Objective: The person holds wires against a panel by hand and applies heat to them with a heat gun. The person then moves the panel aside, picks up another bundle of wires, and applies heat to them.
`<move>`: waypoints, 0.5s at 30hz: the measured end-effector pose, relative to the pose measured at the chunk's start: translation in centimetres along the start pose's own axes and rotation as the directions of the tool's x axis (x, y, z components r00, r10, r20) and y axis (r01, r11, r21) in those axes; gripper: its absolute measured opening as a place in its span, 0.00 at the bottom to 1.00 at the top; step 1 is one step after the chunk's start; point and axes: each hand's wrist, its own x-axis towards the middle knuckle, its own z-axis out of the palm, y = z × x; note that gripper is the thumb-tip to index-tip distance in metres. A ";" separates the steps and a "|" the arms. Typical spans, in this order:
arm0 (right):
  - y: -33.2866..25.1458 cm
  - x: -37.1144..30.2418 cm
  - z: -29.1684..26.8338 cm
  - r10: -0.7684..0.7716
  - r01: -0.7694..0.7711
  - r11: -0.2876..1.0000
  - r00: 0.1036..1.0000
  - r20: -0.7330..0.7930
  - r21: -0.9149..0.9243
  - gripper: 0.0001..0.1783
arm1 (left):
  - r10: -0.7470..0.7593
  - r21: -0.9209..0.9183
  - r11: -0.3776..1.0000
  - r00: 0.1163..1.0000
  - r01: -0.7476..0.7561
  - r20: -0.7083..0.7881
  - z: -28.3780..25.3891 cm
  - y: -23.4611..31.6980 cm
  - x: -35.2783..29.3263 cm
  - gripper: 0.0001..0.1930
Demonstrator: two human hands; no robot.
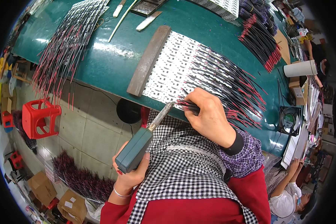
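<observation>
In my left hand (pixel 132 172) is a soldering iron with a dark green gun-shaped body (pixel 135 150) and a metal barrel. Its tip points up and right, meeting the near edge of a white circuit board panel (pixel 168 67) dotted with small parts. Close beside the tip, my right hand (pixel 209 116) pinches black wires with red ends (pixel 188 105); how many is hidden by the fingers. Rows of similar black and red wires (pixel 224 74) fan rightward from the panel. A rusty metal bar (pixel 149 61) lies along the panel's left edge.
Another wired panel (pixel 65 48) overhangs the green table (pixel 115 69) at left. Wire bundles (pixel 259 44), a small fan (pixel 289 120) and a white cylinder (pixel 300 69) are at right. A red stool (pixel 41 118) stands on the floor. Other people work at far right.
</observation>
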 end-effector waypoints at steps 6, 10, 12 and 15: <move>0.1 0.2 0.1 0.008 -0.008 1.000 1.000 0.009 0.003 0.11 | 0.007 -0.067 0.998 1.000 -0.009 -0.030 -0.3 -1.8 -1.3 0.10; 0.4 0.3 0.1 0.000 0.000 1.000 1.000 -0.007 0.023 0.10 | 0.054 -0.035 0.998 0.998 -0.055 -0.013 -0.5 -1.6 -1.5 0.11; 0.6 0.6 0.1 -0.004 0.005 0.999 1.000 -0.019 0.039 0.09 | -0.008 -0.061 0.998 0.999 0.006 -0.031 -0.3 -1.3 -1.3 0.11; 0.9 1.2 -0.1 0.010 -0.010 0.996 1.000 -0.003 0.094 0.07 | -0.022 -0.059 0.998 1.000 0.022 -0.006 -0.3 -1.2 -1.1 0.12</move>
